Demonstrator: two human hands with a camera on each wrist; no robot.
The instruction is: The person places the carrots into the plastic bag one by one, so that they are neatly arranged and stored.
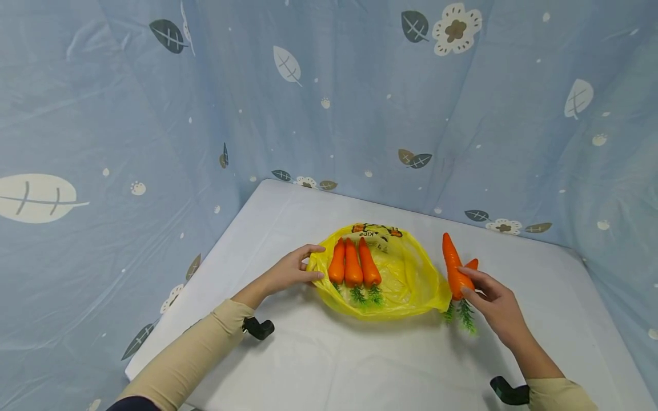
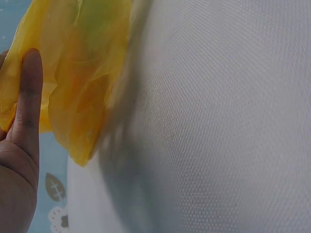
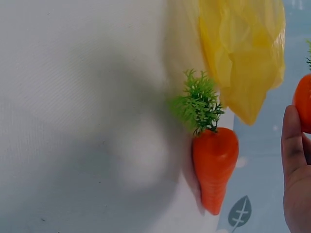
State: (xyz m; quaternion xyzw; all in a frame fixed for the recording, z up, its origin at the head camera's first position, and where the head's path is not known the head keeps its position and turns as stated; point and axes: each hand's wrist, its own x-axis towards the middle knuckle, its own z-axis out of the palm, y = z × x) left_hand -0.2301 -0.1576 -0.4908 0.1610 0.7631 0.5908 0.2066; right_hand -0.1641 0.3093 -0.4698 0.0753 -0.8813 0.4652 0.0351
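A yellow plastic bag (image 1: 406, 274) lies spread with its mouth open on the white table. Three orange carrots (image 1: 352, 268) with green tops lie side by side in it. My left hand (image 1: 293, 268) pinches the bag's left rim between thumb and fingers; the left wrist view shows the thumb against the yellow film (image 2: 73, 97). With my right hand (image 1: 490, 302) I hold a carrot (image 1: 452, 262) by its thick end, tip pointing up and away, just right of the bag. Below it, another carrot (image 3: 215, 165) rests on the table, partly hidden by the held one in the head view.
The white table (image 1: 360, 365) extends around the bag. A blue curtain (image 1: 334, 114) printed with leaves and flowers hangs behind and to the left. Black wrist mounts (image 1: 259, 329) show at both sleeves.
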